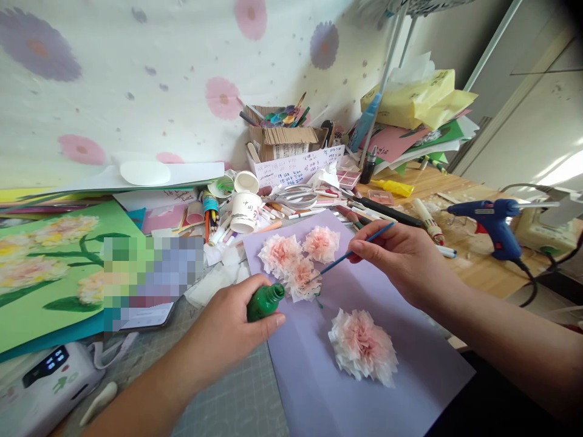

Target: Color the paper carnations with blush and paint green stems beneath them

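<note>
My left hand (237,315) is closed around a small green paint bottle (264,303), its uncapped mouth tipped toward the right. Between the thumb and fingers of my right hand (396,255) is a thin blue paintbrush (353,250), its tip down at the lowest of three clustered flowers. These pink and white tissue-paper flowers (303,276) sit on a sheet of purple paper (310,376). Just below the cluster shows a small dark green paint mark (320,301). A larger tissue-paper flower (363,346) lies nearer me on the same sheet.
A blue glue gun (489,221) stands at the right on the wooden table. Paper cups (245,212), scissors (294,197) and many markers crowd the back. A green flower picture (45,267) lies left, near a white device (54,385). Beneath is a grey cutting mat (237,388).
</note>
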`<state>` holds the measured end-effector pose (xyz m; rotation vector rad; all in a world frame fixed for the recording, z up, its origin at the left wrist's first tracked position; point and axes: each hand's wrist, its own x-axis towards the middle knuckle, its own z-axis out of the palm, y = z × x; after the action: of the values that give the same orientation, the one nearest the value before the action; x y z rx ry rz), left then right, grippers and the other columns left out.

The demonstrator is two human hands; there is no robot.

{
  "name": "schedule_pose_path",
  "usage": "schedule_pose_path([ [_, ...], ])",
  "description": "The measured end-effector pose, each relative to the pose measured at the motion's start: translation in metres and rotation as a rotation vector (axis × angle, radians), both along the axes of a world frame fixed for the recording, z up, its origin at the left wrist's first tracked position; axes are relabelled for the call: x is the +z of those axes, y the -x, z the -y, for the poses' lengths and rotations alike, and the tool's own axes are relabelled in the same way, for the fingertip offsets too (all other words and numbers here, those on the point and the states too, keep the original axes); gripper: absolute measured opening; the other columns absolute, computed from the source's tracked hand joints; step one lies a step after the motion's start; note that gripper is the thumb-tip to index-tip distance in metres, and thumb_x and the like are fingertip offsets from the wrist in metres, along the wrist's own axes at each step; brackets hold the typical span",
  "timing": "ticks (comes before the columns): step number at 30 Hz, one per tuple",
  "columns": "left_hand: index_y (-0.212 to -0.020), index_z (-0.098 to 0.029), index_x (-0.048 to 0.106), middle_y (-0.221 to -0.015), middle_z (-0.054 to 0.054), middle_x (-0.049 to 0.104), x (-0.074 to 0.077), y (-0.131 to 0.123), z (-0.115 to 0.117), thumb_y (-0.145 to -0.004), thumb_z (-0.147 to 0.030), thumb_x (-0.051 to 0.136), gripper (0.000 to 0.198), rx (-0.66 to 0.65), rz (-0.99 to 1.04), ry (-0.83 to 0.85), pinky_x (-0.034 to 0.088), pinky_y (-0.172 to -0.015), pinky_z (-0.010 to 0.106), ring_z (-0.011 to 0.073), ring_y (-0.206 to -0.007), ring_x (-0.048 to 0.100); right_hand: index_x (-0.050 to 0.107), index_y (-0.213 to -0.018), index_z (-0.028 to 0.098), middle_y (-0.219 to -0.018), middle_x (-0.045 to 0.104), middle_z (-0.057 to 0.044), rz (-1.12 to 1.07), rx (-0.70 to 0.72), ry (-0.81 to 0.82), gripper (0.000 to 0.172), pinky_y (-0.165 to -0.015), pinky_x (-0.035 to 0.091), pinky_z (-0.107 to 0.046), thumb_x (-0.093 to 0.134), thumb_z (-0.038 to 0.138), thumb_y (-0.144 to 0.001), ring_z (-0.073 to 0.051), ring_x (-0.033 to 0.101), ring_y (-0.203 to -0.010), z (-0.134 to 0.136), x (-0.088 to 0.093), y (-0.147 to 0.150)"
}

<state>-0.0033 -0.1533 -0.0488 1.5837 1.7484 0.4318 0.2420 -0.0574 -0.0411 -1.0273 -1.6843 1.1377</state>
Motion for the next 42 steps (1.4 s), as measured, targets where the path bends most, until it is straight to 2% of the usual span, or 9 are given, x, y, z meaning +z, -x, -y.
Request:
schedule_pose_path([
  [18,-0.087,-0.024,0.055,-0.071,-0.004,0.057,0.0012,-0.0011,0.0007,-0.080,-0.042,0.060,0.020,-0.003,0.011,-0.011,0.038,-0.066,0.033,0.0236,-0.071,0.055,0.064,-0.068,0.020,-0.061,0.070,-0.001,-0.025,0.005,0.050,0.017,-0.056,0.051,-0.025,0.075,0.033,-0.074,-0.014,0.065,-0.059,0.0007,-0.0015,0.0023],
  [27,-0.089,-0.024,0.056,-0.072,-0.004,0.059,0.0042,-0.0010,0.0009,-0.080,-0.042,0.060,0.020,-0.009,-0.001,-0.010,0.039,-0.065,0.032,0.0249,-0.073,0.057,0.064,-0.069,0.022,-0.065,0.072,-0.002,-0.005,0.019,0.060,0.024,-0.062,0.056,-0.030,0.078,0.040,-0.073,-0.017,0.069,-0.063,0.0013,0.0003,0.0020],
  [36,-0.092,-0.024,0.054,-0.077,-0.002,0.061,0.0037,-0.0007,0.0011,-0.082,-0.042,0.059,0.021,-0.016,0.012,0.019,0.039,-0.068,0.034,0.0262,-0.076,0.058,0.064,-0.070,0.021,-0.066,0.073,-0.001,-0.062,0.018,0.066,0.018,-0.065,0.057,-0.029,0.077,0.034,-0.075,-0.017,0.071,-0.066,0.0002,-0.0030,0.0061],
  [42,-0.092,-0.024,0.055,-0.075,-0.003,0.060,0.0041,-0.0012,0.0007,-0.081,-0.041,0.059,0.020,-0.013,0.002,0.012,0.039,-0.066,0.032,0.0254,-0.074,0.058,0.064,-0.069,0.022,-0.067,0.074,-0.003,-0.049,0.026,0.085,0.024,-0.065,0.058,-0.031,0.079,0.039,-0.071,-0.018,0.071,-0.066,0.0009,0.0001,0.0050],
])
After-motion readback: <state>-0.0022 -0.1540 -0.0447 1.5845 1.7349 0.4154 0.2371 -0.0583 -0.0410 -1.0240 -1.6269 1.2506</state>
